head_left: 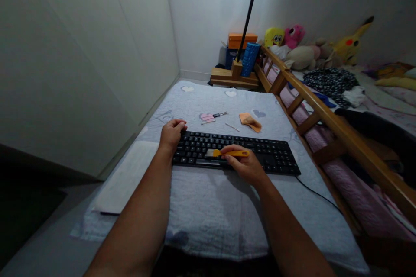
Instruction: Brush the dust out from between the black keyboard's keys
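A black keyboard [273,149] lies flat on a pale blue cloth with heart patterns. My left hand [172,135] is closed at its left end, thumb and fingers on the edge; the fingertips are partly hidden. Between the thumb and fingers of my right hand [243,164] is a small yellow-handled brush [238,153]. Its pale bristles touch or hover just over the lower rows of keys, left of the middle. The keyboard's cable [318,193] runs from the right end toward the bed.
Beyond the keyboard lie an orange cloth [249,121], cotton swabs [232,127] and a dark-handled tool with a metal tip [220,114]. A white flat pad [130,177] is at the left. A wooden bed rail [305,99] borders the right side; a wardrobe [97,52] stands left.
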The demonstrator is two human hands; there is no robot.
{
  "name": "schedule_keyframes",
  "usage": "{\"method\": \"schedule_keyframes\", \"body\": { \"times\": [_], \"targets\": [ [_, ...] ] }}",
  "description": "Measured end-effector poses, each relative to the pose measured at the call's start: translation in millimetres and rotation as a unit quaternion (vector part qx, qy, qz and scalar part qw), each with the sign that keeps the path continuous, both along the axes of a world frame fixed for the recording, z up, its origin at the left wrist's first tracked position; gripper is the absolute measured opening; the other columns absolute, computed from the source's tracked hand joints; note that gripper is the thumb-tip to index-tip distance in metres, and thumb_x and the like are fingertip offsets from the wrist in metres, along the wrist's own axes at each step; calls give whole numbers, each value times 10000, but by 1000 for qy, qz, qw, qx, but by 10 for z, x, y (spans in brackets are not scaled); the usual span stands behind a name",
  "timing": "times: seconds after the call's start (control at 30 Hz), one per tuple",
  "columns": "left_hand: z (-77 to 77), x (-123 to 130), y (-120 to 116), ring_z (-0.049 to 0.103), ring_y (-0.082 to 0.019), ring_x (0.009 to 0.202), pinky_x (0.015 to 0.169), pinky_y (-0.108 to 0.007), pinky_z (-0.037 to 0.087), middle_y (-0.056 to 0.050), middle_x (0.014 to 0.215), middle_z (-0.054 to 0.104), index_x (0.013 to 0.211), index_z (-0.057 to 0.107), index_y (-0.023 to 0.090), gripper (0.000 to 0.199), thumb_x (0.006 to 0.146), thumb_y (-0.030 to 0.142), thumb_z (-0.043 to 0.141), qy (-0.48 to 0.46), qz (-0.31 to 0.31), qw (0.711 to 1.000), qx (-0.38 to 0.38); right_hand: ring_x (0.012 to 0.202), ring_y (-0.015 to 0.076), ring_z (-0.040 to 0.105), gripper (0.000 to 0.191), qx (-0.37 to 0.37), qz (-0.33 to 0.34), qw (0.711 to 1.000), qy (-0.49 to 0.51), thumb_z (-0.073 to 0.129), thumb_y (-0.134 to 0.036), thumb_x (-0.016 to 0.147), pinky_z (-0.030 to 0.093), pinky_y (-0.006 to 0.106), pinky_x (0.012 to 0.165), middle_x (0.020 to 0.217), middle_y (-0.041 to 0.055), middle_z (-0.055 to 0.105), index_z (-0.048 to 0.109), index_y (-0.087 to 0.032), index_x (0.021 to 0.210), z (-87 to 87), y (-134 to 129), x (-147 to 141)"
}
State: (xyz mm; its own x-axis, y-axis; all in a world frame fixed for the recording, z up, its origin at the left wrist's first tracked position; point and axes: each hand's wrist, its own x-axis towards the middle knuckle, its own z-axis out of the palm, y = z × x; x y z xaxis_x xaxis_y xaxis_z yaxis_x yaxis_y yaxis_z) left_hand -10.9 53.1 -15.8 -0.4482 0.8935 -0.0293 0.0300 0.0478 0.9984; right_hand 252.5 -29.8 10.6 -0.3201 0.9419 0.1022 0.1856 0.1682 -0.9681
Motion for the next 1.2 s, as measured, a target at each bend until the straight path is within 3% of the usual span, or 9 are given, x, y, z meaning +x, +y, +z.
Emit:
{"method": "schedule_keyframes", "body": {
  "times": [0.13, 0.3, 0.47, 0.67, 0.87, 1.0, 1.2],
  "targets": [
    [-14, 0, 6, 573, -154, 639, 685, -284, 453, 0, 644, 651, 765, 687, 173, 202, 621, 313, 665, -7, 1, 1000, -1, 876, 201, 714, 202, 9, 2, 1000, -29, 625, -302, 824, 538, 317, 798, 957, 63, 762, 746, -198, 949, -28, -19, -46],
    [-17, -3, 3, 574, -157, 644, 683, -285, 451, -1, 646, 653, 762, 685, 174, 210, 616, 325, 671, -6, 2, 1000, 4, 736, 179, 669, 198, 35, -43, 997, -57, 594, -275, 774, 494, 280, 677, 837, 45, 745, 740, -182, 870, 4, -15, -3],
    [-4, 2, -4, 582, -161, 651, 704, -294, 458, -5, 653, 662, 778, 692, 172, 226, 619, 331, 670, 5, 2, 1000, -3, 537, 127, 490, 165, 64, -113, 988, -80, 533, -253, 698, 367, 253, 535, 604, -15, 599, 682, -189, 724, 56, 12, 87],
    [-22, -6, 11, 585, -159, 655, 711, -293, 456, -7, 660, 665, 780, 694, 172, 232, 618, 337, 672, 7, 5, 1000, -3, 505, 127, 417, 119, 87, -163, 980, -71, 497, -254, 669, 311, 265, 516, 538, -29, 492, 603, -207, 643, 97, 16, 160],
    [-13, -3, 3, 575, -163, 644, 690, -294, 454, -10, 658, 663, 771, 692, 177, 225, 617, 339, 672, 8, 5, 1000, -1, 558, 135, 442, 173, 18, -102, 995, -7, 548, -313, 751, 323, 263, 539, 609, -18, 527, 665, -191, 786, 59, -8, 124],
    [-4, 5, -8, 576, -167, 651, 687, -293, 456, -10, 652, 656, 757, 689, 180, 208, 614, 330, 671, 11, 3, 1000, 3, 591, 139, 470, 191, 5, -51, 998, -25, 567, -329, 774, 357, 267, 574, 645, -10, 560, 678, -185, 831, 61, -21, 56],
    [-5, 1, -13, 575, -163, 654, 693, -292, 455, -12, 665, 659, 776, 688, 178, 227, 618, 340, 668, 8, 3, 1000, -4, 517, 127, 416, 146, 45, -106, 990, -85, 511, -279, 693, 305, 261, 518, 545, -31, 481, 629, -195, 711, 110, 9, 101]
  ]
}}
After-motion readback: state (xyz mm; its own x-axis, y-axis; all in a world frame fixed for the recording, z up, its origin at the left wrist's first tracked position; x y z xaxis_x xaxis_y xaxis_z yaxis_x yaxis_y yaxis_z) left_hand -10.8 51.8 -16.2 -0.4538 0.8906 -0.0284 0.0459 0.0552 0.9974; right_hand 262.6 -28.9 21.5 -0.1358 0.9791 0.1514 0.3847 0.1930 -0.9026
